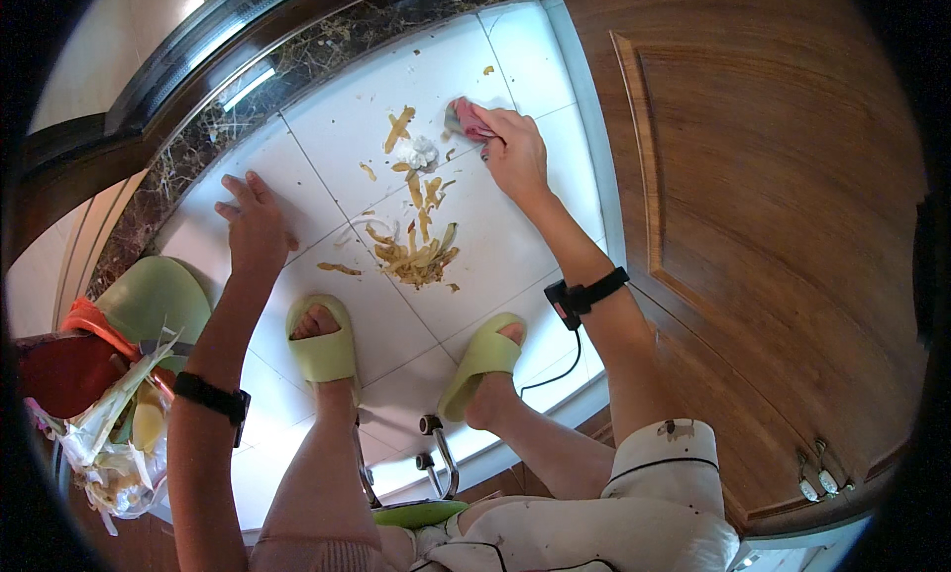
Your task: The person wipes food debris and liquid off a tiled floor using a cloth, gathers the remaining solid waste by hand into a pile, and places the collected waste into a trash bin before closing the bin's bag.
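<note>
My right hand [518,150] is closed around a bunched pink and grey cloth [468,120], which is against the white tiled floor [513,238]. Left of the cloth lies a crumpled white tissue [417,151]. Brownish-yellow vegetable peels [420,189] trail down from it to a denser heap of peels [416,264] in front of my feet. My left hand [256,223] has its fingers apart and grips nothing. It is low at the floor on the left; whether it leans on the tiles is hard to tell.
A waste container [63,375] with a plastic bag and scraps stands at lower left, beside a pale green rounded object [156,297]. Wooden cabinet doors [743,186] line the right. A dark marble sill [319,59] edges the floor. Green slippers [319,349] flank the heap's near side.
</note>
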Demonstrator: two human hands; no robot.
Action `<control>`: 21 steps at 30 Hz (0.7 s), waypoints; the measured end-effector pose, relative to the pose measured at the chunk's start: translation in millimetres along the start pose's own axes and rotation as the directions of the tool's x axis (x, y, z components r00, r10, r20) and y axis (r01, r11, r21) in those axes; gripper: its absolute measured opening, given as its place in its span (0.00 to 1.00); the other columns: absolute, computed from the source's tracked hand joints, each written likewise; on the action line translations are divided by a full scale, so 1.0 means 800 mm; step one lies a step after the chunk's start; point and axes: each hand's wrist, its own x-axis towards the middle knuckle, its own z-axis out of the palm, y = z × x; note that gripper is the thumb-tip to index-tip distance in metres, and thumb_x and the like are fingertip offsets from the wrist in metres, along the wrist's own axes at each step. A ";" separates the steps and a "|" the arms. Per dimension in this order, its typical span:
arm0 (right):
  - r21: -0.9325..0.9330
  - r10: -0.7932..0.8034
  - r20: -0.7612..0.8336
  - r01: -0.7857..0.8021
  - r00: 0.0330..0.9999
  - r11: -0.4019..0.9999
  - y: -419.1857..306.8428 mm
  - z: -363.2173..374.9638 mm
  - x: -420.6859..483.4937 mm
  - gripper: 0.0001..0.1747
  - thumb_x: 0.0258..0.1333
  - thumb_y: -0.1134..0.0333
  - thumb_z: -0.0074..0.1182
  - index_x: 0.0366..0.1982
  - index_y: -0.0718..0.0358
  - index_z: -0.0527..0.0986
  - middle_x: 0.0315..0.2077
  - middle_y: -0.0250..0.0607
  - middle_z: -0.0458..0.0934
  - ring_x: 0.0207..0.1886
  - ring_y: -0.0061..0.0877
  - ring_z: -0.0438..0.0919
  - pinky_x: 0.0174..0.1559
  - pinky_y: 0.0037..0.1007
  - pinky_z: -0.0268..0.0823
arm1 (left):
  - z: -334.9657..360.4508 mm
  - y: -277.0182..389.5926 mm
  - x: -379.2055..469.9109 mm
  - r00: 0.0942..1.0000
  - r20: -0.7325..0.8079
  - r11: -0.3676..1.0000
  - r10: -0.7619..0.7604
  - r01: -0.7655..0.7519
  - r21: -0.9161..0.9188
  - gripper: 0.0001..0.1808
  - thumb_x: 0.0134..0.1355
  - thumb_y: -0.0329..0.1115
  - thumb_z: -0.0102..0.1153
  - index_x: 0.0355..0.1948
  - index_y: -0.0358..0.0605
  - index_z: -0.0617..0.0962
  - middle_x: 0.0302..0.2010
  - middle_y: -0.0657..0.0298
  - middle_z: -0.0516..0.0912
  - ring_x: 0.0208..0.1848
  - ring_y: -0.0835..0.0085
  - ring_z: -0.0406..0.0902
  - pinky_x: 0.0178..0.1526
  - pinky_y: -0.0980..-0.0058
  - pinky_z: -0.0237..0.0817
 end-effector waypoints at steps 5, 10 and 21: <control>-0.250 0.134 -0.520 -0.300 0.844 0.921 0.077 -0.028 0.048 0.21 0.49 0.80 0.54 0.48 0.64 0.82 0.37 0.50 0.84 0.39 0.44 0.82 0.45 0.41 0.74 | 0.008 -0.003 0.000 0.999 -0.036 0.999 0.037 -0.035 0.036 0.69 0.37 0.54 0.81 0.69 0.19 0.56 0.66 0.22 0.58 0.69 0.35 0.61 0.64 0.45 0.65; -0.273 0.278 -0.554 -0.487 0.785 0.830 0.090 0.000 0.094 0.22 0.49 0.78 0.54 0.49 0.60 0.82 0.36 0.49 0.83 0.38 0.46 0.82 0.45 0.42 0.74 | -0.001 0.002 0.005 1.000 0.001 0.999 0.026 -0.026 0.037 0.69 0.37 0.54 0.81 0.69 0.19 0.57 0.66 0.23 0.58 0.69 0.36 0.62 0.62 0.46 0.67; 0.049 -0.031 0.007 0.031 0.999 0.998 0.009 -0.006 0.002 0.28 0.43 0.85 0.48 0.46 0.57 0.83 0.39 0.40 0.83 0.41 0.41 0.75 0.48 0.37 0.70 | 0.008 0.002 0.002 0.998 -0.047 0.992 0.037 -0.031 0.120 0.69 0.35 0.54 0.82 0.68 0.18 0.58 0.64 0.23 0.61 0.66 0.36 0.66 0.62 0.47 0.68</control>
